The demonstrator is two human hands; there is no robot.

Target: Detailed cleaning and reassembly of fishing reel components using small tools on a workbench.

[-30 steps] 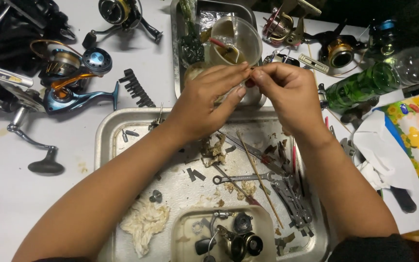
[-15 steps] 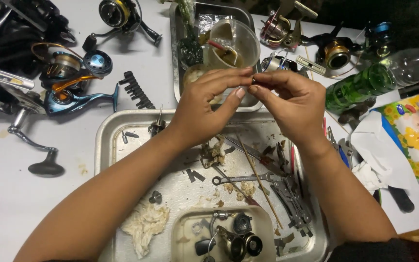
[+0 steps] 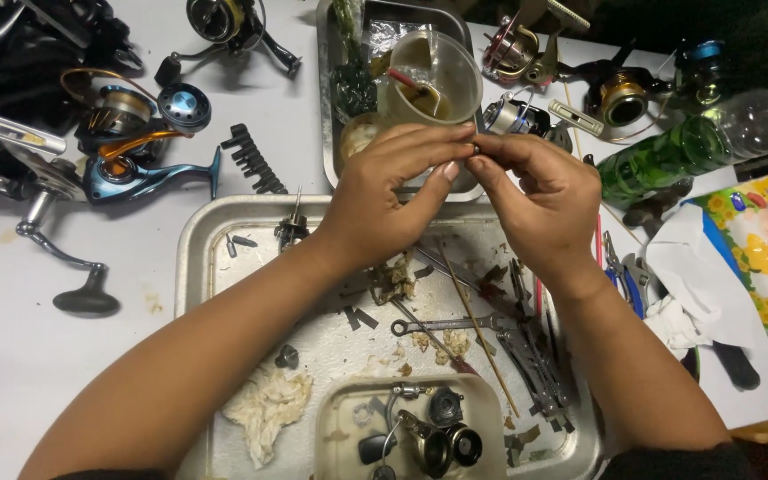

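Note:
My left hand (image 3: 393, 191) and my right hand (image 3: 540, 191) meet fingertip to fingertip over the far edge of a metal tray (image 3: 202, 240). Together they pinch a tiny dark metal part (image 3: 476, 148), mostly hidden by the fingers. Under the hands the tray holds small wrenches (image 3: 442, 325), a thin wooden stick (image 3: 477, 324), a soiled rag (image 3: 264, 404) and a small plastic tub (image 3: 340, 418) with dark reel parts (image 3: 437, 440) inside.
A second metal tray (image 3: 324, 107) behind carries a clear cup (image 3: 428, 71) of brownish liquid. Fishing reels lie at the left (image 3: 135, 169) and at the back right (image 3: 615, 93). A green bottle (image 3: 668, 156), blue pliers (image 3: 622, 276) and a tissue pack (image 3: 757, 249) sit right.
Both hands stayed together over the tray's far edge; the fingers shifted slightly around the small part, and the view drifted a little.

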